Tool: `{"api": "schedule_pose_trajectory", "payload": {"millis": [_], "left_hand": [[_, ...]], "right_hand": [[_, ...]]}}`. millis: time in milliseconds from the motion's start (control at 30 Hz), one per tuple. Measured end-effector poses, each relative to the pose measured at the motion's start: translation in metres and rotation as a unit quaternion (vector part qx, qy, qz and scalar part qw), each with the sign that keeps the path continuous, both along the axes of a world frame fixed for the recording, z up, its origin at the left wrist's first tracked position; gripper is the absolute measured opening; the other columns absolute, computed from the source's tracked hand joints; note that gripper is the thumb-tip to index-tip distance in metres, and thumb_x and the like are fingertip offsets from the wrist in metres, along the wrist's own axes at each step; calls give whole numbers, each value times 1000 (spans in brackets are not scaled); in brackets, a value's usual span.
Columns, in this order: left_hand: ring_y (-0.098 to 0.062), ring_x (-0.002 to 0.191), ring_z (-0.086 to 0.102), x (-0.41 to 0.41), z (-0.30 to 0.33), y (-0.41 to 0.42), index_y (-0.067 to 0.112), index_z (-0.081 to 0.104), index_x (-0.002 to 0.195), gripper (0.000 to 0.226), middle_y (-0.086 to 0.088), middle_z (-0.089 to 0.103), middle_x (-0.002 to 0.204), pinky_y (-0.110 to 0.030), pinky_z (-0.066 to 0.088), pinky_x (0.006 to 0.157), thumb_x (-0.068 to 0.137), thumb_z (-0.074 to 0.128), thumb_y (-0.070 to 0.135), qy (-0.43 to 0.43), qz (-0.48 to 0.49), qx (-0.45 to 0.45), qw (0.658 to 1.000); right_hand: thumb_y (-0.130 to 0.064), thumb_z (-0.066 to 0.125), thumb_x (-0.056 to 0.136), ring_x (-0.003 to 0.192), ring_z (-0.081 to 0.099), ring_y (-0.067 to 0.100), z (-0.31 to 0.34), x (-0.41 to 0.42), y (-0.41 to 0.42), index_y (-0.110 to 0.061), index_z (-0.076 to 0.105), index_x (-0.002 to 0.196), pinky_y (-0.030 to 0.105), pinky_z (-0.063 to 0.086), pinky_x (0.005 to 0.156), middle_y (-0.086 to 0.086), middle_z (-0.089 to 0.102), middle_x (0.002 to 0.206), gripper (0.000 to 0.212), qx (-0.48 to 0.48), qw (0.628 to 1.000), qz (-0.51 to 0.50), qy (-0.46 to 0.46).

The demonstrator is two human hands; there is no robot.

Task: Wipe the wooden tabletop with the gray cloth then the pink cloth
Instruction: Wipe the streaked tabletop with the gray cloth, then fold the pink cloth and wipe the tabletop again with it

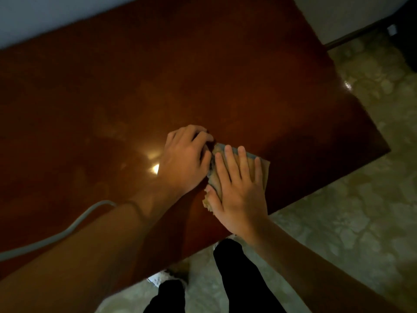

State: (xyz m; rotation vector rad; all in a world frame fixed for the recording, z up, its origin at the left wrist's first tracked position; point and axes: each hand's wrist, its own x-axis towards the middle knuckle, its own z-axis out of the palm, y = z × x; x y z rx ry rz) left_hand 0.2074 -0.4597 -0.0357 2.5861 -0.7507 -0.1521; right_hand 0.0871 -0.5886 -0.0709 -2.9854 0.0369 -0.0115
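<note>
My right hand (239,188), fingers straight and spread, presses a folded cloth (265,170) flat on the wooden tabletop (203,75) near its 5 o'clock corner. My left hand (185,159) lies at the cloth's 9 o'clock edge, fingers curled as if pinching the fabric; the dim light hides the contact, so I cannot tell. The cloth reads tan with a grey margin, so which cloth it is stays uncertain. I judge this a wiping or refolding stage. The next move calls for steady downward pressure and a sweep toward 11 o'clock, where most of the surface lies.
</note>
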Motion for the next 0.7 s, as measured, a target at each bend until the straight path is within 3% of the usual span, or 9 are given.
{"api": "schedule_pose_trajectory", "payload": {"millis": [167, 367, 500, 567, 633, 700], "left_hand": [[-21, 118, 54, -22, 6, 102, 14, 68, 112, 24, -3, 63, 120, -35, 29, 104, 94, 54, 18, 3, 71, -38, 997], [-22, 108, 58, -69, 21, 248, 10, 70, 102, 18, -5, 65, 109, -29, 27, 99, 88, 58, 9, -28, 191, -88, 977], [-25, 99, 60, -111, 29, 333, 7, 73, 96, 16, -8, 67, 102, -34, 36, 89, 84, 63, 5, -58, 258, -108, 958], [-28, 95, 61, -131, 30, 373, 7, 73, 95, 16, -10, 67, 100, -38, 39, 86, 84, 61, 8, -76, 288, -98, 950], [-29, 93, 59, -151, 25, 411, 8, 70, 97, 23, -11, 65, 101, -40, 38, 88, 87, 52, 18, -57, 336, -52, 939], [-31, 102, 60, -168, 17, 442, 9, 68, 106, 30, -13, 64, 111, -41, 30, 97, 90, 48, 24, -9, 365, 12, 931]], "right_hand": [[-50, 44, 98, 155, 24, 38, 3, -6, 115, -9, 45, 151, 63, 19, 123, 15, 36, 163, 68, 21, 995, 97, 29], [-52, 44, 98, 144, 40, 37, 13, -34, 273, -11, 59, 135, 63, 19, 123, 11, 56, 145, 58, 13, 972, 219, 81], [-50, 45, 94, 130, 53, 38, 14, -64, 356, -12, 75, 100, 64, 23, 121, 12, 71, 116, 48, -1, 961, 262, 91], [-50, 41, 95, 139, 46, 40, 15, -77, 384, -8, 70, 120, 63, 20, 122, 17, 64, 134, 57, -17, 958, 272, 84], [-52, 36, 99, 151, 31, 41, 13, -85, 403, -7, 45, 151, 62, 17, 123, 18, 39, 161, 69, -43, 957, 275, 77], [-53, 33, 99, 154, 25, 41, 12, -87, 414, -9, 35, 157, 63, 18, 122, 18, 29, 166, 73, -54, 959, 270, 71]]}}
